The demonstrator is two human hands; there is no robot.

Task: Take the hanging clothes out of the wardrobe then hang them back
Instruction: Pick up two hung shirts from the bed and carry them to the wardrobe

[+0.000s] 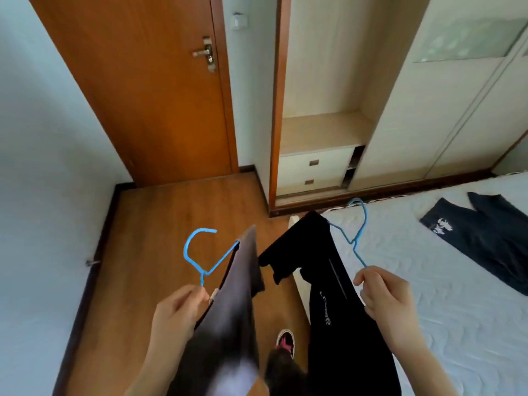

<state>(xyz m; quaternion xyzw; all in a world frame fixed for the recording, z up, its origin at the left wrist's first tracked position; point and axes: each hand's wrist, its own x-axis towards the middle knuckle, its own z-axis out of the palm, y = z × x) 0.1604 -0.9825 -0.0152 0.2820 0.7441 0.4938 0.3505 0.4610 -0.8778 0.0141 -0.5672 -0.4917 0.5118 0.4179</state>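
My left hand (177, 312) grips a blue wire hanger (194, 252) that carries a dark brown garment (231, 304), hook pointing up and right. My right hand (383, 298) pinches a second blue wire hanger (358, 238) bearing a black garment (328, 281) with white lettering. Both garments hang low in front of me, between the floor and the bed edge. The wardrobe (323, 130) stands open ahead, its hanging space showing only a bare shelf and two drawers (314, 170). Its rail is out of frame.
A dark navy garment (480, 238) lies flat on the white bed (428, 281) at right. A closed wooden door (148, 90) is at left. The wardrobe's sliding panel (445, 95) covers its right side. My shoe (285, 340) is on the wooden floor.
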